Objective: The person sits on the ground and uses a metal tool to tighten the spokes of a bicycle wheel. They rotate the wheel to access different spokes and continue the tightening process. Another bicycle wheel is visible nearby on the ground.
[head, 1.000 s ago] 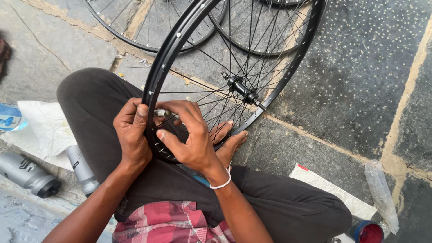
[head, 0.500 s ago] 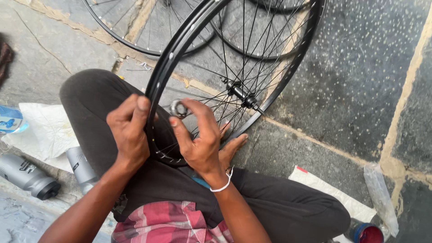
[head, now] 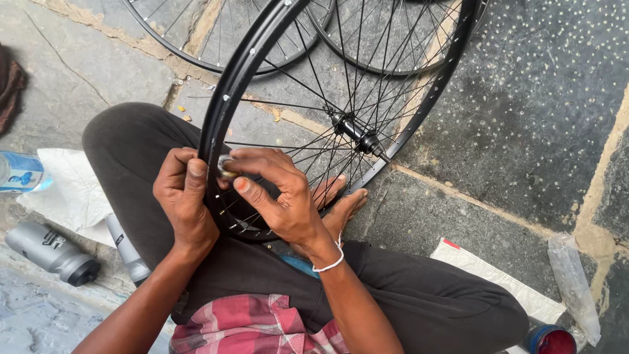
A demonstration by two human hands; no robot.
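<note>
Stone floor (head: 524,98) w/ open room to the right; left hand (head: 183,196) wraps wheel rim (head: 226,111), right hand (head: 282,196) pinches small metal tool (head: 226,167) at rim, bottles (head: 52,252) near left.

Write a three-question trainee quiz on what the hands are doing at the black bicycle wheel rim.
1. True or false: the left hand grips the black metal bicycle wheel rim.
2. What does the right hand pinch against the rim? A) small round silvery metal tool B) red cap C) plastic bag
3. Fill in: two grey cylindrical bottles lie on the stone floor to the person's ____ side.

Key: 1 true; 2 A; 3 left.
</note>
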